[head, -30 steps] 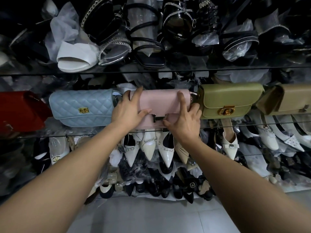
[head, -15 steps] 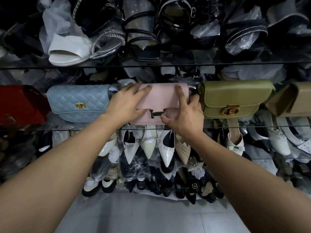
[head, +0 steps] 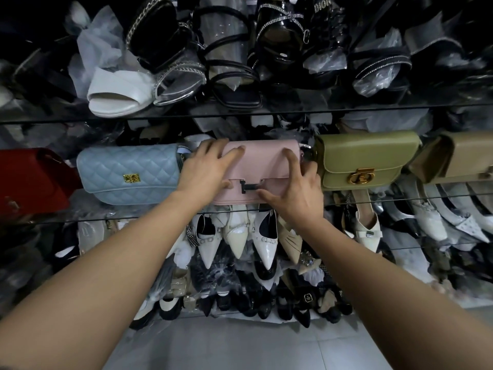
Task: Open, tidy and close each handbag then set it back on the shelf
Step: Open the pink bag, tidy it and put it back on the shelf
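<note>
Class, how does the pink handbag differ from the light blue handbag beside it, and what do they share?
The pink handbag is smooth; the light blue handbag is diamond-quilted. The pink handbag's clasp is silver and H-shaped; the light blue handbag's is gold. The left hand and right hand are on the pink handbag; neither holds the light blue handbag. Both are closed flap bags on one glass shelf.

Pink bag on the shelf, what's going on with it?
A person has both hands on the pale pink leather handbag with a silver H-shaped clasp. It sits on the glass shelf between a quilted light blue handbag and an olive green handbag. Its flap is down. The left hand lies flat over its left side, and the right hand holds its right end, thumb by the clasp.
</note>
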